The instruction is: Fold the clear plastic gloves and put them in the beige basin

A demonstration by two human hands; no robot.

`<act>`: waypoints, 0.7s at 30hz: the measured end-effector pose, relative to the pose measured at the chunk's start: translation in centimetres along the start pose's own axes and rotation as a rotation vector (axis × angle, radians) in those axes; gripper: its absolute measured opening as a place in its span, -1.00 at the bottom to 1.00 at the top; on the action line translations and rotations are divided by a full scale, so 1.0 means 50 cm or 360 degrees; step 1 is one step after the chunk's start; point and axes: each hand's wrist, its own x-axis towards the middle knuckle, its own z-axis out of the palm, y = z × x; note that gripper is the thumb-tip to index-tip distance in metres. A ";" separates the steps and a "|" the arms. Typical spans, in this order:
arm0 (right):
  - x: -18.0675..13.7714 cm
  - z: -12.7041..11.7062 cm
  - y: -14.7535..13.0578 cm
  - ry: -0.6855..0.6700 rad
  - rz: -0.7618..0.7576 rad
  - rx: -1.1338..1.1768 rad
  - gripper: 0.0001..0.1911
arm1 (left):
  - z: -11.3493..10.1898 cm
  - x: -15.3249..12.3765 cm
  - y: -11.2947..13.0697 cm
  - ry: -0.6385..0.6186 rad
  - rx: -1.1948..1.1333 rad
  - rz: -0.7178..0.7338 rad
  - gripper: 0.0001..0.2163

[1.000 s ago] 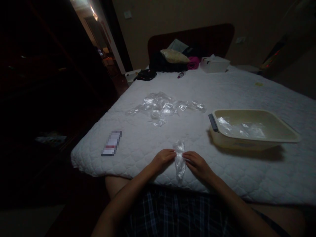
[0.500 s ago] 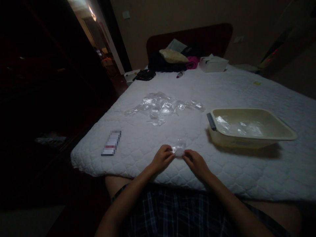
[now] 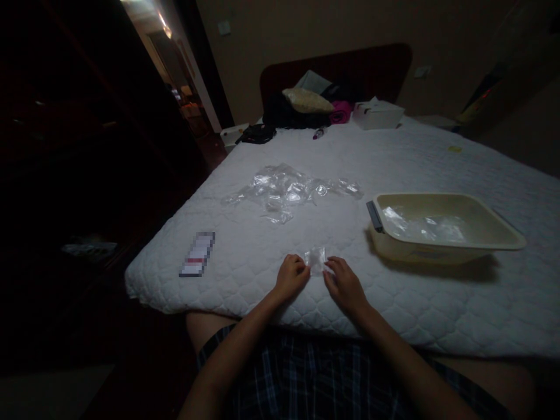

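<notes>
Pinching a small clear plastic bag (image 3: 315,260) from both sides: left hand (image 3: 292,276) grips its left edge with the fingertips, right hand (image 3: 344,282) grips the right edge — both closed on it. The bag sits folded into a small flat square, resting on or just above the white quilted mattress (image 3: 271,274), near its front edge, right in front of the person (plaid shorts visible at the bottom).

Progress, judging by the layout: a loose pile of crumpled clear bags (image 3: 289,189) lies further back on the mattress, well apart from the hands — looks unprocessed. A beige plastic basin (image 3: 499,233) to the right holds some clear plastic already (how many pieces, cannot tell — too dim). So probably some bags done, one in hand nearly folded, a fair heap left.

Other stuff: a small flat box (image 3: 197,254) near the left edge of the mattress, clothes and a white box (image 3: 378,114) by the headboard. Room is dark; fine detail of the fold is not readable.
</notes>
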 end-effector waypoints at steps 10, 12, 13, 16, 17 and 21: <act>0.009 0.011 0.009 -0.0348 -0.0293 -0.0283 -0.56 | -0.002 0.000 0.001 0.0015 -0.0003 -0.0022 -0.79; 0.007 0.011 0.011 -0.0402 -0.0290 -0.0307 -0.55 | 0.000 -0.002 0.000 0.0048 -0.0029 -0.0036 -0.83; 0.006 0.012 0.011 -0.0415 -0.0291 -0.0314 -0.55 | 0.000 -0.005 0.000 0.0092 -0.0058 -0.0047 -0.87; 0.003 0.013 0.012 -0.0414 -0.0299 -0.0312 -0.55 | -0.009 -0.015 -0.002 0.0229 -0.0099 0.0042 -0.87; 0.002 0.013 0.012 -0.0410 -0.0303 -0.0309 -0.54 | -0.014 -0.018 -0.004 0.0221 -0.0073 0.0148 -0.83; 0.002 0.011 0.012 -0.0421 -0.0324 -0.0311 -0.52 | -0.038 -0.022 -0.020 -0.0098 0.0102 0.0657 -0.73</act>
